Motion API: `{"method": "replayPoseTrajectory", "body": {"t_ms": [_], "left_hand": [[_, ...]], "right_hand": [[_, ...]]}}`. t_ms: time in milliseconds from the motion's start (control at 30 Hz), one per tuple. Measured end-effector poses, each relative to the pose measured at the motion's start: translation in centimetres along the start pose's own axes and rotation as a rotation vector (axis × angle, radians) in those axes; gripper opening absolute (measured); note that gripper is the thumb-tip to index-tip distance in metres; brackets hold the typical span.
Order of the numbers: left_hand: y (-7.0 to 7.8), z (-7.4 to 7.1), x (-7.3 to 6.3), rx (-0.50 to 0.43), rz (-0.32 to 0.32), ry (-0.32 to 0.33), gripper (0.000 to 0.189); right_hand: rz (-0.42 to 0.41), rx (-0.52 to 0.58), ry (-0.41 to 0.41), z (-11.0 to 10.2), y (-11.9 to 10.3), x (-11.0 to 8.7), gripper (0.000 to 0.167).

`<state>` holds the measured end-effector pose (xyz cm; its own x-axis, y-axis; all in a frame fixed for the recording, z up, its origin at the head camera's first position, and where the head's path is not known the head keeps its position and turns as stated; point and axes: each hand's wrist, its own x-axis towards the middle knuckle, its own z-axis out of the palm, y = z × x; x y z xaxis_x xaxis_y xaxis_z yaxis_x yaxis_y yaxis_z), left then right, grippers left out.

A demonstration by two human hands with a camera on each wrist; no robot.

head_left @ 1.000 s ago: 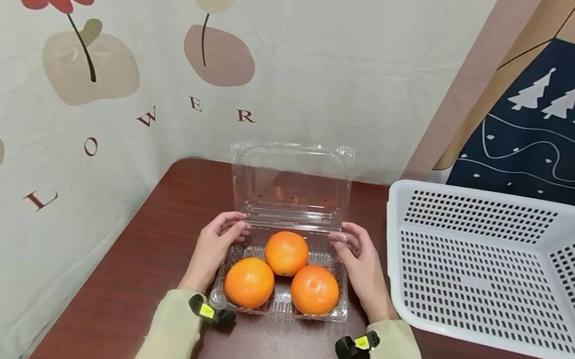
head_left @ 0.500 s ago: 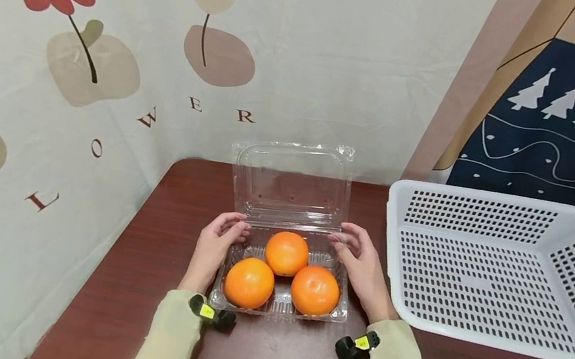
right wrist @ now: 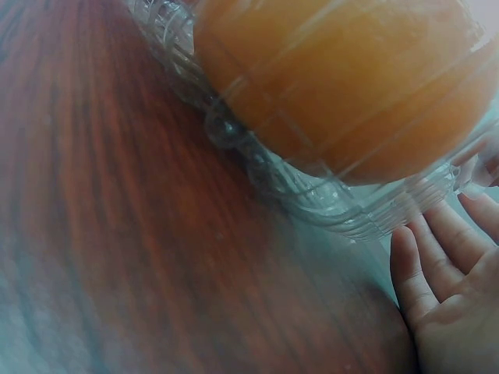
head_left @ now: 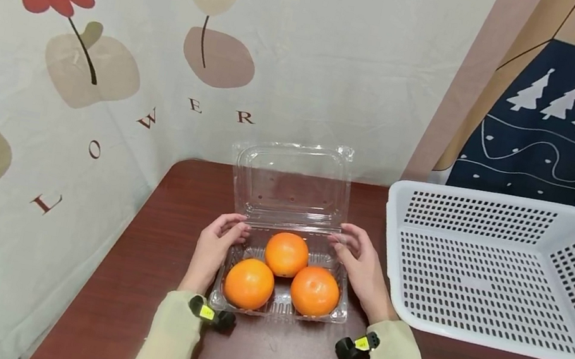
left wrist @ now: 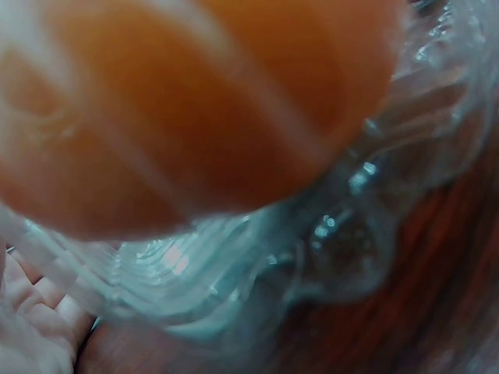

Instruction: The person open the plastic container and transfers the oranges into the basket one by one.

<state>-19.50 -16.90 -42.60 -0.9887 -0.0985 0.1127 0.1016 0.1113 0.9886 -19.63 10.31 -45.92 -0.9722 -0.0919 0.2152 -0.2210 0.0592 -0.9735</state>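
Observation:
A clear plastic clamshell container (head_left: 278, 314) sits on the table with its lid (head_left: 292, 187) raised at the back. Three oranges (head_left: 248, 283) lie inside, two in front and one behind. My left hand (head_left: 211, 249) holds the container's left side, fingertips by the hinge corner. On the opposite side my right hand (head_left: 364, 270) grips the rim near the other hinge corner. In the right wrist view, right-hand fingers (right wrist: 444, 241) meet the clear wall beneath an orange (right wrist: 335, 93). An orange (left wrist: 195, 117) fills much of the left wrist view, with part of the left palm (left wrist: 35, 319) below.
To the right stands a large white perforated basket (head_left: 477, 283), close to the right forearm. The dark red wooden table (head_left: 131, 280) ends at a patterned cloth backdrop (head_left: 333, 53) behind and to the left. Black cameras (head_left: 350, 348) are strapped to both wrists.

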Motion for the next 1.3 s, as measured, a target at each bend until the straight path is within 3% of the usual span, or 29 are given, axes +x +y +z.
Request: {"method": "replayPoseTrajectory", "body": {"t_ms": [700,1033,1300], "left_hand": [[0.0,0.0,0.0,0.006,0.008,-0.007,0.024],[-2.0,-0.4,0.8,-0.016,0.006,0.022,0.023],[-2.2,-0.3,0.8,-0.006,0.024,0.033,0.023]], "right_hand": [[0.02,-0.027,0.001,0.0,0.1,0.0,0.035],[0.056,-0.04,-0.007,0.0,-0.8,-0.1,0.036],[0.049,-0.04,-0.017,0.1,-2.3,-0.5,0.035]]}}
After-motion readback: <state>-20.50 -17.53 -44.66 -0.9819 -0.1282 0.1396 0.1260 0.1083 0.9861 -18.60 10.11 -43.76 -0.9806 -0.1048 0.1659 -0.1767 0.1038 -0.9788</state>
